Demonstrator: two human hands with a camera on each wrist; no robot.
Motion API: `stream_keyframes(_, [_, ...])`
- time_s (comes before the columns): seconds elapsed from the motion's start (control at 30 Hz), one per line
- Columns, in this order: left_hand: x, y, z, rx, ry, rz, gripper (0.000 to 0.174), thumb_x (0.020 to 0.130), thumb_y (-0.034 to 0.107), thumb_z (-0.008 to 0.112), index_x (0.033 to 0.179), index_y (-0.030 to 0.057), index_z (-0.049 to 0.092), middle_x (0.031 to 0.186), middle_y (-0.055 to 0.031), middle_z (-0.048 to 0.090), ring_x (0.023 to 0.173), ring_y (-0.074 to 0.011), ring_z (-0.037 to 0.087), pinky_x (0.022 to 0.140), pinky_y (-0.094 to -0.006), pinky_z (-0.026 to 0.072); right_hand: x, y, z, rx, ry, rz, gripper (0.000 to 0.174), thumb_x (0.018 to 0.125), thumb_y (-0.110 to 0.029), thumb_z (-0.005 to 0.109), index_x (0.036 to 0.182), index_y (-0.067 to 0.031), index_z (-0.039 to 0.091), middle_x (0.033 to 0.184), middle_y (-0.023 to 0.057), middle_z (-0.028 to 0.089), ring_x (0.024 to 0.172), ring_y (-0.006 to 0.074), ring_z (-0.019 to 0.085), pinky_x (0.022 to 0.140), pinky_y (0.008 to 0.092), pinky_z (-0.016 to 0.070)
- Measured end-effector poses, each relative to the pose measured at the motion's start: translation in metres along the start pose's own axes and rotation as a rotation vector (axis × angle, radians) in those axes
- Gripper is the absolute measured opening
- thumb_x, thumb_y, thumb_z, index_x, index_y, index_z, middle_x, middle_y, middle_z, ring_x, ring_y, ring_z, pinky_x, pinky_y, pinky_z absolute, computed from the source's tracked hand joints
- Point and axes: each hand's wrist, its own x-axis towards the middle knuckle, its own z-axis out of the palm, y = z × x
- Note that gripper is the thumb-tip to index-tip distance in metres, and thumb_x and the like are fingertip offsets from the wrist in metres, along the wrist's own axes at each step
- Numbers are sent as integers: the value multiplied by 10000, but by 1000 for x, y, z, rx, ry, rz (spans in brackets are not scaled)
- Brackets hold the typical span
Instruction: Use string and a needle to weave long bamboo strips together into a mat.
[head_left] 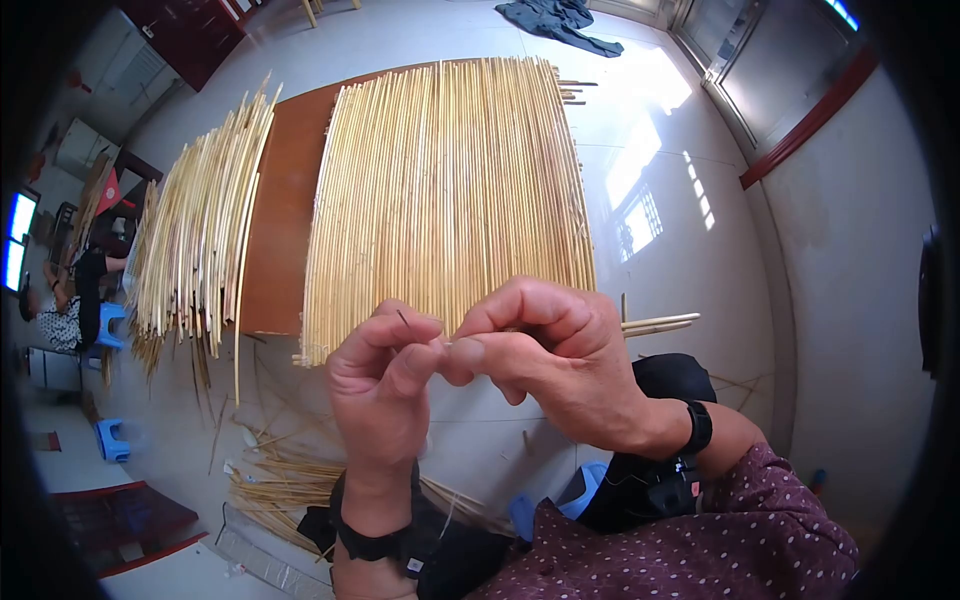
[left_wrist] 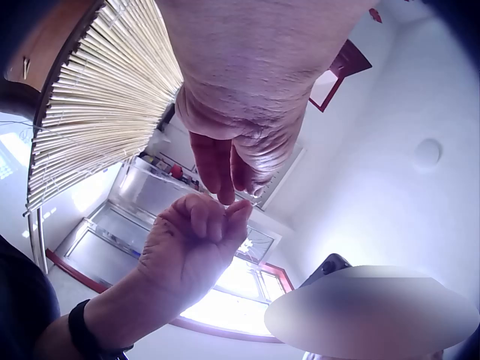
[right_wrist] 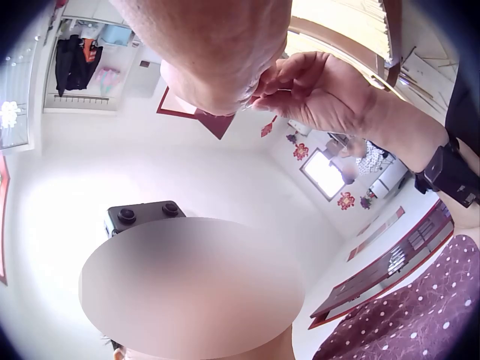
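My left hand (head_left: 383, 385) and right hand (head_left: 572, 372) meet fingertip to fingertip over the near edge of a mat of pale reed stalks (head_left: 440, 190). A thin dark strand (head_left: 403, 318), like a wire or needle, juts up from the left hand's pinched thumb and finger. The right hand presses its thumb against a curled forefinger where the tips meet, and a tiny pale bit shows there. Fingers hide most of what is pinched, so I cannot tell its full shape. In the left wrist view the right hand (left_wrist: 191, 240) faces the left fingertips.
The mat lies on a brown board (head_left: 275, 230), with a heap of loose stalks (head_left: 200, 220) along its left side. More stalks (head_left: 285, 490) lie on the floor near me. Blue stools (head_left: 112, 440) stand at left, where another person (head_left: 62, 320) sits. Dark cloth (head_left: 565, 22) lies beyond the mat.
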Motion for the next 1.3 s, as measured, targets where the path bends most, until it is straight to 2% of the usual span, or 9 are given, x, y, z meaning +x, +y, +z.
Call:
stream_keyframes(0.17, [0,3,2,46,16,-16,229,863,154,767,1019,6,688,911,-36,592,732,-130,590,613,-253,496,2,1,1,-71,-3,-12,111,908,-110,699,909,0,688,730,13,678,618,16,561,532,185,432])
stream_keyframes(0.27, [0,6,6,-1,34,-12,183,865,104,756,970,-34,697,839,-41,591,712,-132,599,658,-259,501,2,3,3,-99,9,-52,105,902,-97,702,905,7,686,727,21,683,627,27,574,541,198,451])
stream_keyframes(0.4, [1,2,2,90,14,34,144,880,95,740,936,-22,679,841,-38,588,741,-124,598,660,-254,503,2,6,5,-133,25,-80,85,888,-77,709,889,5,690,717,20,678,623,42,575,548,210,460])
stream_keyframes(0.5, [1,1,0,286,-22,187,129,903,94,719,931,-5,641,855,-43,598,757,-112,589,684,-255,512,2,7,3,-244,2,-88,29,892,-24,702,887,0,687,777,49,718,644,40,622,507,175,458])
stream_keyframes(0.53, [0,2,2,254,-21,157,129,914,97,709,941,2,626,861,-46,603,770,-112,599,704,-257,522,3,9,2,-243,1,-89,29,892,-24,702,887,0,687,777,49,718,644,40,622,507,175,458])
stream_keyframes(0.6, [0,3,4,222,-21,129,129,925,101,698,951,9,611,867,-49,609,783,-112,609,724,-260,532,6,15,-1,-389,-8,-281,49,882,-25,718,880,6,681,754,35,697,616,42,610,495,171,445])
stream_keyframes(0.67, [1,3,6,40,96,-48,132,937,102,684,980,4,607,880,-49,616,825,-124,638,764,-273,550,2,6,1,-408,34,-293,57,873,-18,727,874,9,677,752,31,689,603,40,602,491,173,440])
stream_keyframes(0.9, [0,-7,12,53,-9,-68,55,922,24,677,945,-10,641,891,-36,620,845,-133,655,772,-271,563,-1,12,4,-426,196,-457,85,835,27,747,850,9,666,755,43,672,586,58,630,477,194,435])
stream_keyframes(1.3, [2,-8,13,42,-18,-53,60,896,-16,692,950,-11,667,877,-28,609,813,-115,633,720,-253,537,5,11,-5,-611,205,-639,138,753,33,781,813,-3,663,711,59,664,599,118,673,499,225,466])
